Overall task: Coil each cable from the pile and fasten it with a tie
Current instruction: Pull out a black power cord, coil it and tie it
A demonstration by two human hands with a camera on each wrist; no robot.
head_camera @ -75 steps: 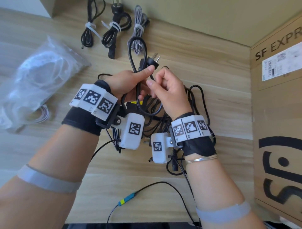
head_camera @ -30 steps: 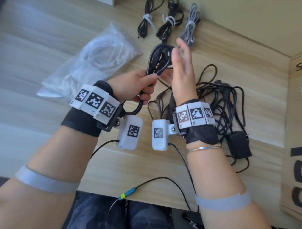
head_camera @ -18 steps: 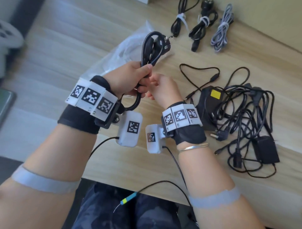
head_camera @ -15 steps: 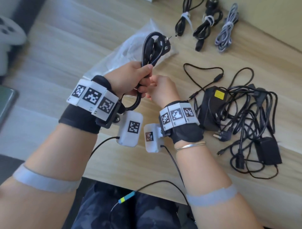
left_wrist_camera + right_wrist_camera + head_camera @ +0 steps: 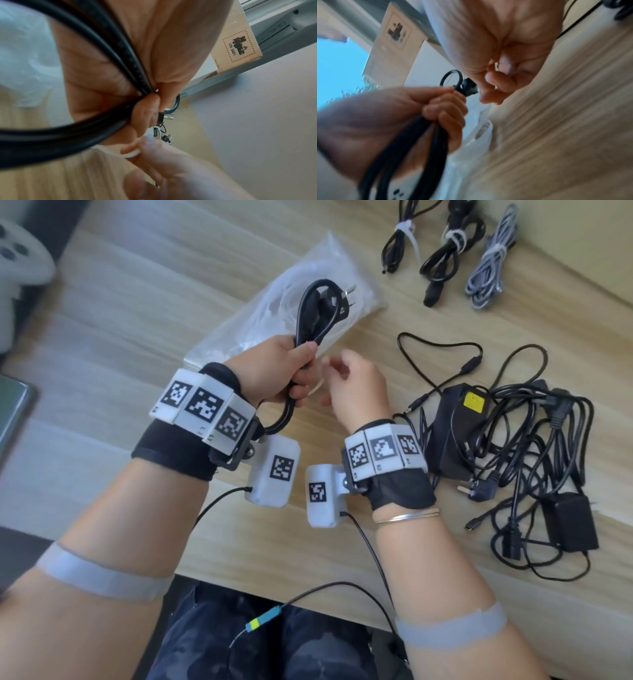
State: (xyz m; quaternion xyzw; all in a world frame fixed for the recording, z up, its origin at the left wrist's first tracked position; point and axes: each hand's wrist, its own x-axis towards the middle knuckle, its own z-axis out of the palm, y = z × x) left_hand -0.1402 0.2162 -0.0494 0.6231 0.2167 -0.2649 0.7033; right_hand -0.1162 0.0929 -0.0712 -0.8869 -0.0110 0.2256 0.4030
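My left hand (image 5: 301, 371) grips a coiled black power cable (image 5: 308, 313) by its middle and holds it upright above the table, plug (image 5: 342, 299) at the top. In the left wrist view the strands (image 5: 120, 56) run through the fist. Just to the right, my right hand (image 5: 342, 371) has its fingers curled and pinches a white tie (image 5: 130, 155) close under the left fingers. The tie shows as a pale blur (image 5: 317, 386) in the head view. The pile of loose black cables (image 5: 534, 446) lies at the right.
A clear bag of white ties (image 5: 274, 302) lies under the coil. Three tied bundles (image 5: 445, 251) rest at the back. A black adapter with a yellow label (image 5: 459, 422) sits in the pile. The table's front edge (image 5: 274, 587) is near my lap. A cardboard box (image 5: 240, 44) stands beyond.
My right hand dropped from an open, raised pose beside the coil, closed against the left fingers, then drew slightly right with the white tie. The left hand kept hold of the coil.
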